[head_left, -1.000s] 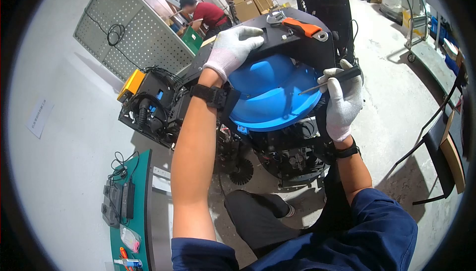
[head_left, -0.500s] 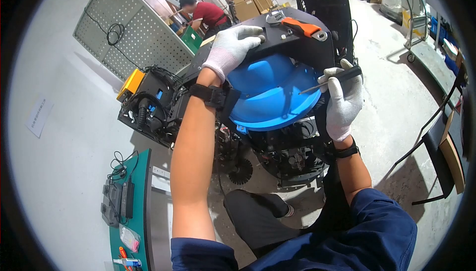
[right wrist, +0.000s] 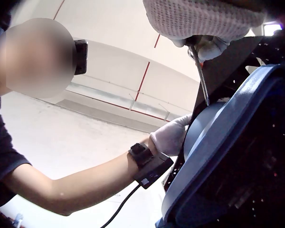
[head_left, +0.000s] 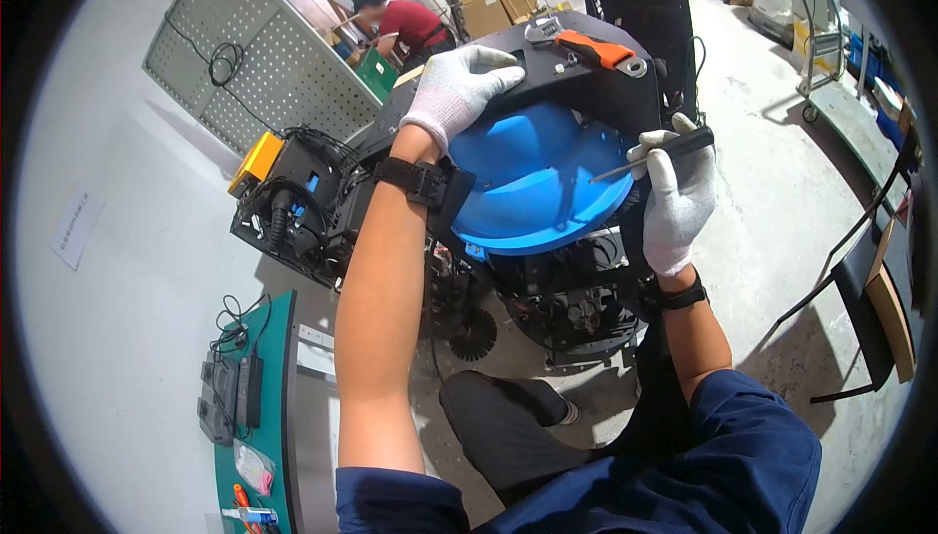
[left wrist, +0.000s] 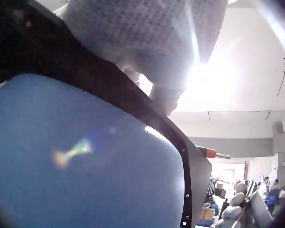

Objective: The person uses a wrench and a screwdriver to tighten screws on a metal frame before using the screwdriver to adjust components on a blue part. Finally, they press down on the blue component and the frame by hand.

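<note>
My left hand (head_left: 454, 94), in a white knit glove, rests on the black top panel (head_left: 601, 34) of a machine. Its fingers and thumb lie by a small rectangular slot in the panel. In the left wrist view the glove (left wrist: 147, 33) hides what the fingertips touch. My gloved right hand (head_left: 678, 207) holds a screwdriver (head_left: 688, 146) by its black handle, shaft pointing left over a rounded blue shell (head_left: 547, 182). The right wrist view has the shaft (right wrist: 203, 78) slanting down towards the shell's edge. An adjustable wrench (head_left: 596, 50) with an orange handle lies on the panel.
A small light-coloured part (head_left: 566, 66) sits beside the wrench. At lower left a green-topped table (head_left: 283, 378) bears chargers and tools. A chair (head_left: 870, 309) stands at right. A perforated metal panel (head_left: 264, 55) leans at left, near another person (head_left: 410, 26) in red.
My left hand and wrist have turned slightly, with the thumb shifting a little on the panel. The right hand and screwdriver stay nearly still.
</note>
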Motion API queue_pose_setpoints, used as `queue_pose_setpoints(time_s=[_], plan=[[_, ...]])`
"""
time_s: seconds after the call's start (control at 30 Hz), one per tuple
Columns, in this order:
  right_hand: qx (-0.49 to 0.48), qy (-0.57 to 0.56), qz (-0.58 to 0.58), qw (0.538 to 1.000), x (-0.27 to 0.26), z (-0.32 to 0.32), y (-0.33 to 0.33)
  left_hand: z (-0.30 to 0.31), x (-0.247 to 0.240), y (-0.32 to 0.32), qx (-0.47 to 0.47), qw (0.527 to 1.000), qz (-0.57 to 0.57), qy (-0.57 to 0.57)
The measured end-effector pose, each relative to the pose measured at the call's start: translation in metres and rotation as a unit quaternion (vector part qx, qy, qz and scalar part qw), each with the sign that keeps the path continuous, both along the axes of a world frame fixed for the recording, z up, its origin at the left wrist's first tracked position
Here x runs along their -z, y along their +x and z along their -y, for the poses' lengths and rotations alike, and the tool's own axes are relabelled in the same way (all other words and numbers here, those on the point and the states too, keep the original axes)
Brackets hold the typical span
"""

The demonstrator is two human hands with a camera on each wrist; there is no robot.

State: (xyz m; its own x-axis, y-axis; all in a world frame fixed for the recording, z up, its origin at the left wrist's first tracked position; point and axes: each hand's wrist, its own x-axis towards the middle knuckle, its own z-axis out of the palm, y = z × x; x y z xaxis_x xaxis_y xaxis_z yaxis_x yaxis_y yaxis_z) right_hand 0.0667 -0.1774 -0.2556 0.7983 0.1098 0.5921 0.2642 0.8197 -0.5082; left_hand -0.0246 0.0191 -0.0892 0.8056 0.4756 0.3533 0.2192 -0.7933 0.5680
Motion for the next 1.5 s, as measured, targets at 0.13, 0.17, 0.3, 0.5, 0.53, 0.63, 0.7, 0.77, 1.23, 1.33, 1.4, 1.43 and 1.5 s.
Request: queue_pose_setpoints(time_s=[0.13,0.17,0.3,0.5,0.53,0.63,0.7,0.77,1.23,1.33,1.4,1.43,1.5], plan=[[-0.003,0.0,0.0,1.0,0.001,0.0,0.001,-0.003,0.003,0.002,0.001,1.0,0.007,0.02],[-0.003,0.0,0.0,1.0,0.002,-0.001,0.002,-0.003,0.003,0.001,0.001,1.0,0.007,0.02],[-0.005,0.003,0.004,1.0,0.001,-0.001,0.001,-0.006,0.005,0.002,0.005,0.999,0.036,-0.005],[-0.002,0.008,0.003,1.0,0.001,0.001,0.002,-0.004,0.005,0.003,0.018,0.993,0.087,-0.077],[0.004,0.003,0.002,1.0,0.0,0.002,0.002,-0.003,0.006,0.001,0.011,0.992,0.103,-0.067],[0.006,0.003,0.002,1.0,-0.001,0.004,0.0,0.006,0.005,-0.006,0.002,0.983,0.18,-0.041],[0.0,0.009,-0.006,1.0,0.001,0.003,0.001,0.026,0.006,-0.015,-0.005,0.979,0.201,-0.025],[-0.001,0.028,0.01,1.0,0.0,0.005,0.001,0.054,0.011,-0.027,0.031,0.979,0.194,-0.05],[0.003,0.052,0.001,0.999,-0.003,0.014,0.008,0.079,0.049,-0.05,0.003,0.997,-0.024,0.08],[-0.001,0.062,0.002,0.998,-0.003,0.015,0.01,0.078,0.055,-0.045,0.008,0.996,-0.021,0.083],[0.006,0.065,0.013,0.998,-0.002,0.016,0.011,0.078,0.055,-0.042,0.016,0.996,-0.02,0.085],[0.007,0.066,0.012,0.998,-0.002,0.017,0.011,0.078,0.055,-0.042,0.016,0.994,-0.025,0.101],[0.02,0.035,0.022,0.999,-0.001,0.019,0.012,0.078,0.055,-0.04,0.018,0.992,-0.031,0.117]])
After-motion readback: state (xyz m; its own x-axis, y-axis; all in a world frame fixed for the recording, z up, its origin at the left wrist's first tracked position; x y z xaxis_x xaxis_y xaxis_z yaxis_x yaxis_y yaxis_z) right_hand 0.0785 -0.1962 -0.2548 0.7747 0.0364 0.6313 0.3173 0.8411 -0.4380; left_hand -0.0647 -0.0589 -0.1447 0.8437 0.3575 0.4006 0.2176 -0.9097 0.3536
